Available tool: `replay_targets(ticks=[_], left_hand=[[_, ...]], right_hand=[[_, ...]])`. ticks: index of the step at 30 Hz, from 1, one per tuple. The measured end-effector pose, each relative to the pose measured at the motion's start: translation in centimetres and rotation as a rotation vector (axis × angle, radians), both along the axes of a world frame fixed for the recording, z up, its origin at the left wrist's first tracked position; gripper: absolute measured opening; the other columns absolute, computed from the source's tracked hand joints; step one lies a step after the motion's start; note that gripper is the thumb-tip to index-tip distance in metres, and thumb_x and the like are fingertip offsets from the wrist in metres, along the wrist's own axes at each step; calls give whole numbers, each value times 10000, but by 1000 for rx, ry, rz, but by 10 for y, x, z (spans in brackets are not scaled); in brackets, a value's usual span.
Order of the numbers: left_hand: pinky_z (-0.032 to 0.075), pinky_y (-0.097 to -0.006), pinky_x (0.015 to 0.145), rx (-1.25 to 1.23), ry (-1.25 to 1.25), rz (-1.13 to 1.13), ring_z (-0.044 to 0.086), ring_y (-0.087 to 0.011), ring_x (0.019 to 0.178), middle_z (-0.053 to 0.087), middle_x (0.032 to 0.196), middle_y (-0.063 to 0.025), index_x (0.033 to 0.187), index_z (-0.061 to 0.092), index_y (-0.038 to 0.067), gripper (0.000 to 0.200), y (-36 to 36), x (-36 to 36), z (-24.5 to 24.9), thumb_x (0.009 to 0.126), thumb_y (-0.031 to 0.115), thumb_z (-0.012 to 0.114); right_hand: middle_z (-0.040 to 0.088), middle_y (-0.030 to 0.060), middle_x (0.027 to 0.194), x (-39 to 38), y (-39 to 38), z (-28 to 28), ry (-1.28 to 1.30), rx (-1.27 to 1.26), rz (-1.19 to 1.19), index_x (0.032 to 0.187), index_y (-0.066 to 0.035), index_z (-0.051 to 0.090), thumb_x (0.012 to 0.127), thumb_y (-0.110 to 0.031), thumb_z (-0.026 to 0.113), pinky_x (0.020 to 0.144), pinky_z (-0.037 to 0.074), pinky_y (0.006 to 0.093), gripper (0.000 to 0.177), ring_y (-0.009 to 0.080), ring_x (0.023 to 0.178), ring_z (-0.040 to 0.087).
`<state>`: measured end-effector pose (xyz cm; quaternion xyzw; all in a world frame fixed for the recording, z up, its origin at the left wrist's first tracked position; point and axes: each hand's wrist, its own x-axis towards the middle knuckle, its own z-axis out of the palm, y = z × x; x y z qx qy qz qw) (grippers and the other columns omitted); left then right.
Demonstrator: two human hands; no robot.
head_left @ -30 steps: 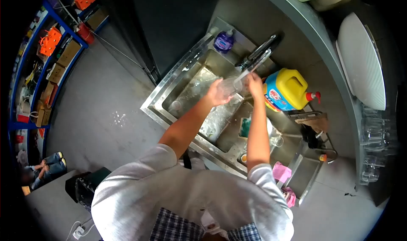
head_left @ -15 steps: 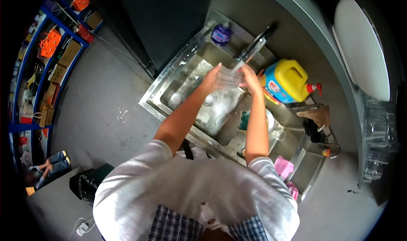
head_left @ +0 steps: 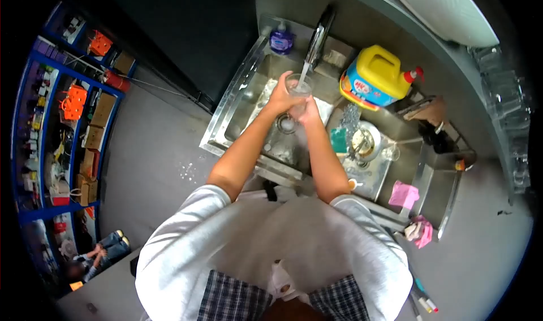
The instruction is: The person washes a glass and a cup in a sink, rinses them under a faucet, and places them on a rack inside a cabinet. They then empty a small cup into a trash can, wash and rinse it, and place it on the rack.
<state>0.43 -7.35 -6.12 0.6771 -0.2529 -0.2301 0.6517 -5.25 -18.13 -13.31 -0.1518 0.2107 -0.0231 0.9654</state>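
Clear cup [head_left: 298,88] right under the running water [head_left: 305,71]!
Left hand [head_left: 280,99] grips its side, right hand [head_left: 308,113] grips lower down, over the sink [head_left: 215,140], beneath the tap [head_left: 320,35]; yellow jug [head_left: 378,82] to the right, purple bottle [head_left: 281,40] behind

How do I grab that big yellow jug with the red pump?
Probably by its loop handle. Come from above and curl around the loop: the opening in the yellow jug's upper part faces up toward us, and the red pump sits off to one end.
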Motion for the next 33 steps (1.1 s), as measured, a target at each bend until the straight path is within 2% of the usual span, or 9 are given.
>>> replay_targets(ticks=[8, 11, 12, 16, 19, 23, 24, 27, 33], left_hand=[[426, -346, 946, 35, -486, -57, 548, -261, 1075, 568, 1135, -148, 1229, 446, 7, 864, 4, 6, 18, 518, 248, 874], [379, -349, 996, -34, -213, -370, 465, -215, 1192, 501, 1265, -119, 1321, 374, 36, 913, -4, 18, 7, 567, 206, 861], [317, -342, 1046, -8, -387, -371, 377, -222, 1274, 402, 1365, -134, 1400, 287, 38, 967, -5, 24, -4, 626, 210, 840], [244, -363, 1095, 12, 117, -393, 243, -268, 1359, 276, 1455, -174, 1459, 117, 20, 1113, 12, 42, -9, 658, 317, 831], [224, -374, 1107, 317, -109, -561, 224, -283, 1370, 258, 1466, -188, 1456, 102, 11, 1124, 30, 55, -17, 661, 349, 821], [312, -379, 1059, 257, -161, -564, 353, -329, 1303, 354, 1392, -255, 1423, 161, -52, 1165, 42, 53, -1, 580, 408, 819], [324, -377, 1052, 346, -292, -498, 383, -337, 1276, 382, 1370, -251, 1420, 187, -32, 1145, 42, 58, -47, 569, 388, 827], [329, -378, 1051, 490, -397, -481, 401, -339, 1258, 395, 1356, -249, 1421, 184, -16, 1145, 47, 53, -77, 560, 368, 833], [450, -385, 908, 436, -342, -352, 554, -338, 1074, 591, 1114, -178, 1160, 499, 70, 723, 42, 38, -60, 553, 279, 831]], right_hand=[[497, 191, 1265, -41, -9, 78, -109, -246, 88, 1269, -134, 471, 869, -365, 563, 878, 447, 576, 471, 356, 1112, 531], [586, 170, 1154, -32, -22, 47, 84, -216, 45, 1228, -73, 509, 819, -305, 560, 897, 459, 469, 473, 339, 1031, 580], [622, 152, 1012, -29, -13, 73, 124, -161, -67, 1110, -47, 548, 728, -237, 554, 783, 505, 400, 427, 275, 871, 614], [583, 108, 870, 9, -6, 49, 259, -172, -44, 924, -99, 541, 664, -282, 534, 559, 463, 355, 319, 228, 658, 533], [579, 112, 882, -11, 8, 22, 292, -94, -92, 932, -101, 538, 648, -282, 532, 568, 464, 357, 337, 260, 663, 539], [606, 114, 1024, 7, 13, -30, 494, -41, 28, 1107, -109, 549, 663, -307, 497, 631, 470, 446, 489, 299, 782, 562], [589, 135, 1104, -1, 10, -51, 351, -106, 63, 1175, -95, 529, 663, -329, 501, 757, 456, 512, 563, 329, 895, 568], [568, 137, 1104, -3, 16, -31, 288, -60, -75, 1104, -84, 549, 652, -320, 502, 780, 441, 483, 511, 367, 993, 522], [529, 188, 1232, -10, 25, -53, 173, 43, 80, 1234, -60, 502, 730, -357, 486, 919, 397, 544, 585, 398, 1098, 514]])
